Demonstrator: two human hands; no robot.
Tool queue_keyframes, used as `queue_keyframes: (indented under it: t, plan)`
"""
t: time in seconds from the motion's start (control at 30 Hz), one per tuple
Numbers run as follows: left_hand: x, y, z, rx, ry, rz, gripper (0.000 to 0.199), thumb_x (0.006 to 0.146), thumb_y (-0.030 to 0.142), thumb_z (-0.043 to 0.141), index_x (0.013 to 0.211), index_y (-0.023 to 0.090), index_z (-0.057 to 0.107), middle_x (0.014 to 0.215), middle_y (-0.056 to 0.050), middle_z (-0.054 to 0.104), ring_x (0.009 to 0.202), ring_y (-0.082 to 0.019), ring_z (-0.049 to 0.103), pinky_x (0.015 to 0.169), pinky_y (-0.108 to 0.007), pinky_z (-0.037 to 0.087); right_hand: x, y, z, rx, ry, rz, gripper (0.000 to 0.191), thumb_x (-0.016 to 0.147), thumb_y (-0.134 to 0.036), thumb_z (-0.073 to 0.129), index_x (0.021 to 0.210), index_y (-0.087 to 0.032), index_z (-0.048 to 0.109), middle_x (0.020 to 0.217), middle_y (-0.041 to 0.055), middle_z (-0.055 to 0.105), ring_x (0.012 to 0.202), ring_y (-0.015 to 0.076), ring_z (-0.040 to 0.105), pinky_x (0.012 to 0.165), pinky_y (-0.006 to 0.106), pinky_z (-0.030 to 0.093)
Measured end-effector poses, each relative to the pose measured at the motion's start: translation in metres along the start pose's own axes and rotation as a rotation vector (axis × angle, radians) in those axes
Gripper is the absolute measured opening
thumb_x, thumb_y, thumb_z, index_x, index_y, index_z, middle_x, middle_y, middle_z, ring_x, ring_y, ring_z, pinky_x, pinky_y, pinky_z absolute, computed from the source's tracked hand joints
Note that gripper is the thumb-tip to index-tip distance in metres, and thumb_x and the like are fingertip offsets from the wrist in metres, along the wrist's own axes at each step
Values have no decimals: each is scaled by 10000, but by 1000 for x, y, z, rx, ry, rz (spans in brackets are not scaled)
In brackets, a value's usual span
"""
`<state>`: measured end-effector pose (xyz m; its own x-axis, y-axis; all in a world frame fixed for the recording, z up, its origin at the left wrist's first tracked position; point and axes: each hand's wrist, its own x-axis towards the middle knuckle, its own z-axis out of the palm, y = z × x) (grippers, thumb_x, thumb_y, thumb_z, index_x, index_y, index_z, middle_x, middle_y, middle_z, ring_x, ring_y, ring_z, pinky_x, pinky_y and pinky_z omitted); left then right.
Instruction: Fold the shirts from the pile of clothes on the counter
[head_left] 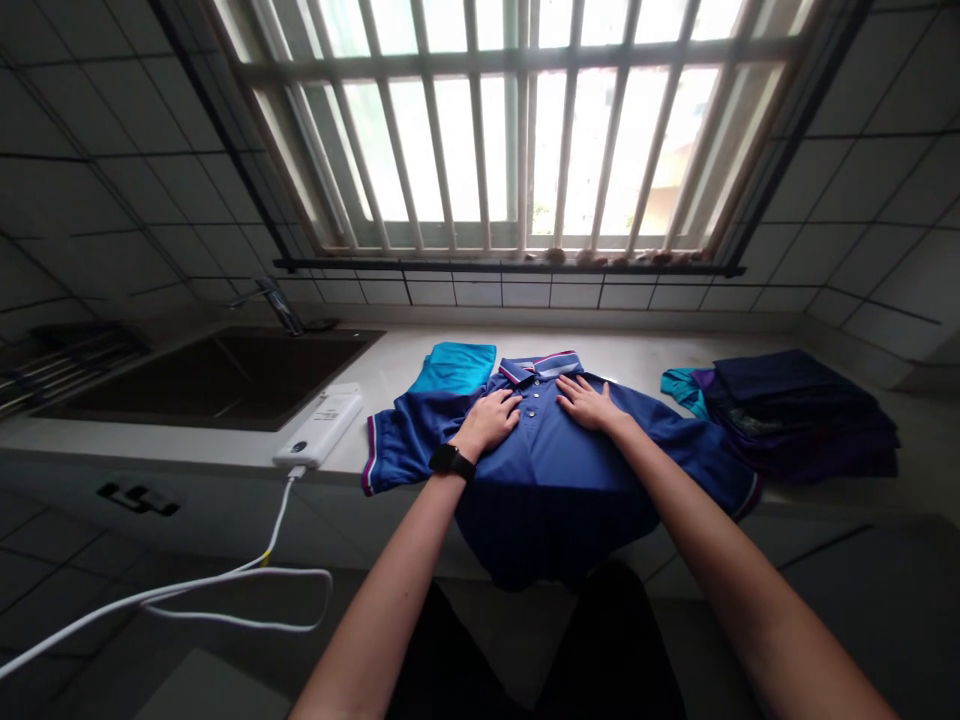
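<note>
A blue polo shirt (547, 490) lies on the stone countertop (405, 365), collar (536, 366) toward the window, its lower part hanging over the front edge. My left hand (487, 421) rests flat on the shirt's chest, left of the button placket, with a black smartwatch (452, 462) on that wrist. My right hand (589, 404) lies flat on the chest on the other side of the placket. Neither hand grips the cloth. A teal garment (454, 367) lies partly under the left sleeve.
A folded stack of dark clothes (799, 412) sits to the right. On the left are a dark sink (210, 380), a faucet (279, 305), and a white power bank (319, 425) with a white cable (225, 590) trailing over the counter edge. A barred window (510, 120) stands behind.
</note>
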<state>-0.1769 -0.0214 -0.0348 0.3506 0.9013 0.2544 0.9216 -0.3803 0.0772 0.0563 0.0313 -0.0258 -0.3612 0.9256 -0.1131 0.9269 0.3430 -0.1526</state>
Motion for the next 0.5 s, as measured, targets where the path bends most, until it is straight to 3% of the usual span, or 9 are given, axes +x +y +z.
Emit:
queue_keyframes:
  t: [0.17, 0.27, 0.33, 0.4, 0.5]
  plan:
    - [0, -9, 11, -1, 22, -9, 452, 1042, 301, 440, 1424, 185, 653, 1523, -113, 612, 1439, -246, 544, 1234, -387, 407, -5, -14, -6, 8, 55, -7, 576, 1095, -347, 249, 1660, -265, 329, 1765, 39, 196, 1636, 311, 147, 1229, 775, 127]
    - [2, -10, 10, -40, 37, -12, 452, 1031, 309, 447, 1405, 187, 670, 1502, -110, 631, 1429, -251, 555, 1229, -398, 420, -28, -18, -7, 41, 183, -30, 509, 1048, -268, 381, 1533, -228, 530, 1721, 77, 342, 1603, 296, 265, 1275, 665, 186]
    - [3, -11, 11, -57, 44, -8, 458, 1027, 315, 443, 1399, 181, 674, 1498, -115, 633, 1428, -257, 556, 1228, -405, 421, -60, -3, -4, 149, 352, -4, 446, 1013, -260, 440, 1414, -212, 628, 1629, 111, 495, 1508, 269, 442, 1261, 523, 315]
    - [3, -12, 12, -65, 48, -7, 463, 1023, 318, 442, 1402, 179, 670, 1509, -119, 623, 1431, -262, 553, 1228, -406, 419, -104, 26, 2, 308, 591, 122, 402, 993, -288, 439, 1308, -191, 669, 1430, 149, 654, 1285, 245, 636, 1134, 409, 472]
    - [5, -13, 15, -75, 52, -25, 457, 1012, 317, 454, 1397, 203, 672, 1517, -109, 617, 1417, -265, 566, 1211, -411, 439, -176, 78, 19, 430, 952, 531, 385, 912, -390, 504, 1175, -153, 655, 1144, 179, 721, 973, 277, 713, 956, 440, 553]
